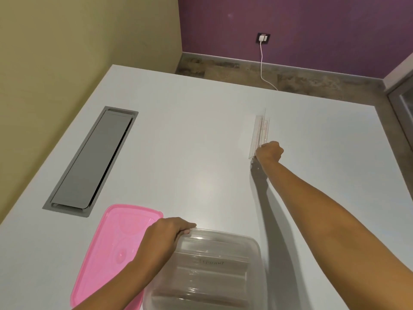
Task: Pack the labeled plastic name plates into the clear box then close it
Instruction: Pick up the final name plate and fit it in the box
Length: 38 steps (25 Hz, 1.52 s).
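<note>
Across the white table (pixel 201 142), my right hand (pixel 269 151) grips 1 name plate (pixel 260 130); my left hand (pixel 166 233) clamps the clear box (pixel 254 247) rim beside the pink lid (pixel 116 242).

Two bare forearms with no sleeves, watch or bracelet in sight, ending in a left hand (pixel 166 233) and right hand (pixel 269 151) without rings or gloves.

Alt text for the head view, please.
The right hand closes on clear name plates far out on the white table, while the left hand grips the rim of the clear box, plates already inside. A pink lid lies beside it.
</note>
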Each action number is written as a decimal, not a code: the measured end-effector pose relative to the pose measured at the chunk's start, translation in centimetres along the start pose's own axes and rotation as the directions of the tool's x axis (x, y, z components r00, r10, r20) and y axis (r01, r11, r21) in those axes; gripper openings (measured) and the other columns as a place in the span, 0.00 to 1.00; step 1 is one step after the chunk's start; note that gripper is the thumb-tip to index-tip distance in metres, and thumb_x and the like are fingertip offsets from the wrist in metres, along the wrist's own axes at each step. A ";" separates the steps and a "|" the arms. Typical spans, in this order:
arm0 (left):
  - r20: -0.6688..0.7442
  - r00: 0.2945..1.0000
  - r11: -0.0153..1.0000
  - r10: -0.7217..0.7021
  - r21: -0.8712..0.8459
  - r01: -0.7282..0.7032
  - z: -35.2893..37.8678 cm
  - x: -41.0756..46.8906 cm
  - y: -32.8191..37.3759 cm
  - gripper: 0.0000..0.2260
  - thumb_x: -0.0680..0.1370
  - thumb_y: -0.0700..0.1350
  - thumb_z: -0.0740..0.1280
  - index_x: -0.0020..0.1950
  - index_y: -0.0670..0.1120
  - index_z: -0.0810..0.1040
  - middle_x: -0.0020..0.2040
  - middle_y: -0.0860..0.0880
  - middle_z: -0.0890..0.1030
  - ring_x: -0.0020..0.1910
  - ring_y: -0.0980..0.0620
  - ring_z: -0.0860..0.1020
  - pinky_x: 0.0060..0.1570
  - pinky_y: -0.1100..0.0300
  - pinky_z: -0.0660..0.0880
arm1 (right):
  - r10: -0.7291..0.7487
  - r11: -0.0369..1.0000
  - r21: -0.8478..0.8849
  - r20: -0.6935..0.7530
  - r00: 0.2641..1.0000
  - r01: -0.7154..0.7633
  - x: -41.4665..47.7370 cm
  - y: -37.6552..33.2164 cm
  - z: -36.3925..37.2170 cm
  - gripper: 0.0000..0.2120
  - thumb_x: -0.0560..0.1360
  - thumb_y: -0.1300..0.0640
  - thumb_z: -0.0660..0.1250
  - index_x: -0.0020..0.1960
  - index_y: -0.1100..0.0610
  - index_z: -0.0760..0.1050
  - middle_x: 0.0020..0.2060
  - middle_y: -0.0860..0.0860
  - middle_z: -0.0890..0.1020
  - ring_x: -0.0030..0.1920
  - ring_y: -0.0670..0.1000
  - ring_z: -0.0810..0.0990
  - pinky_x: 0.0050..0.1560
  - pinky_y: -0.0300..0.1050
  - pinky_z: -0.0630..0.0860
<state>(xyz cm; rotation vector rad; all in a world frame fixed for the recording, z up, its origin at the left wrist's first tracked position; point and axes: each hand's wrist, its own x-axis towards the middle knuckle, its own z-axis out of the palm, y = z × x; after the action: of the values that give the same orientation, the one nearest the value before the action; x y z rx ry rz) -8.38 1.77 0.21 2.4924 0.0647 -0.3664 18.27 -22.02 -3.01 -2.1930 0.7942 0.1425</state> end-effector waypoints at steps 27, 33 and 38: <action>-0.372 0.925 0.859 -0.073 -0.495 -0.132 -6.2 -2.1 3.4 0.08 0.76 0.44 0.67 0.54 0.51 0.75 0.53 0.60 0.80 0.54 0.60 0.76 0.46 0.76 0.70 | -0.312 0.893 0.450 0.573 0.758 0.027 -21.8 8.2 -10.3 0.19 0.80 0.67 0.48 0.53 0.65 0.78 0.31 0.50 0.69 0.28 0.46 0.63 0.30 0.37 0.63; -0.336 0.938 0.884 -0.085 -0.459 -0.084 -5.2 -5.3 2.6 0.11 0.75 0.41 0.67 0.33 0.50 0.78 0.37 0.60 0.83 0.39 0.66 0.78 0.39 0.71 0.68 | -0.308 0.926 0.359 0.536 0.786 0.118 -23.4 10.2 -10.4 0.16 0.81 0.63 0.53 0.52 0.59 0.80 0.39 0.49 0.79 0.39 0.48 0.75 0.43 0.38 0.70; -0.294 0.944 0.849 -0.152 -0.528 -0.028 -3.8 -6.7 2.5 0.10 0.73 0.42 0.68 0.32 0.48 0.80 0.34 0.55 0.83 0.35 0.62 0.79 0.38 0.64 0.68 | -0.506 0.856 0.134 0.411 0.758 0.499 -26.5 10.3 -10.5 0.09 0.76 0.44 0.62 0.50 0.46 0.79 0.50 0.40 0.81 0.51 0.42 0.78 0.53 0.41 0.71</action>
<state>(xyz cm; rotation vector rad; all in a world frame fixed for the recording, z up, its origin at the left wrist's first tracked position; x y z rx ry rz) -13.56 2.20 6.40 1.9761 0.3384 0.0492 -10.42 -21.49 6.65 -2.1621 -0.0600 0.3366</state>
